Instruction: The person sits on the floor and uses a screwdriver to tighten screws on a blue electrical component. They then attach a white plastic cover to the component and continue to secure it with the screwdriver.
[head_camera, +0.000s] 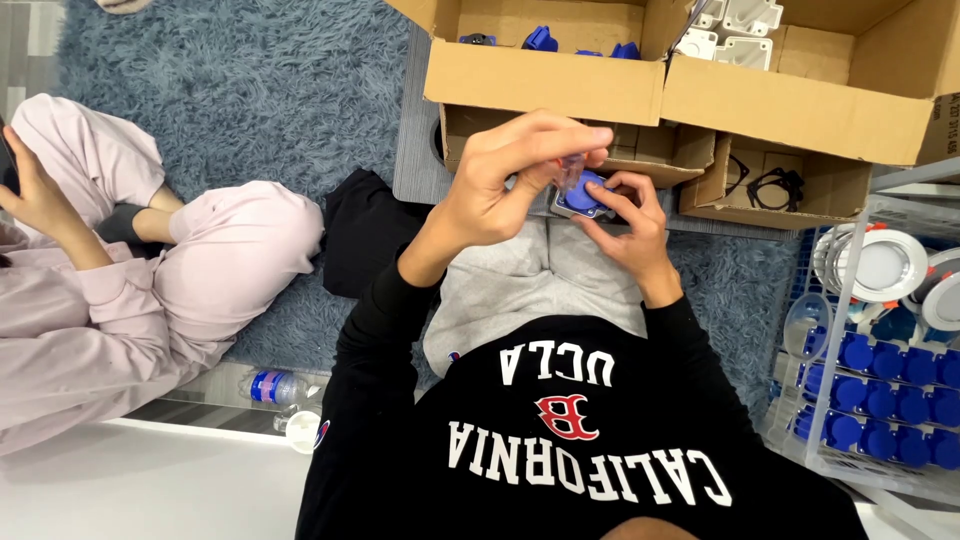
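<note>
Both hands grip blue socket w/ clear lid.

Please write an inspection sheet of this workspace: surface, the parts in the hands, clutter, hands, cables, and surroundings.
Surface: blue-grey shaggy rug; the person sits on it and works over the lap.
Job's things: blue and grey part held in front of the chest; a clear lid-like flap stands up from it.
Clutter: water bottle lying by the left side.
Hands: left hand pinches the clear flap from above; right hand supports the part from below.
Cables: black looped pieces in a small cardboard box; kind unclear.
Surroundings: open cardboard boxes with blue and white pieces; wire rack with rows of blue parts; another person sitting at the left.
</note>
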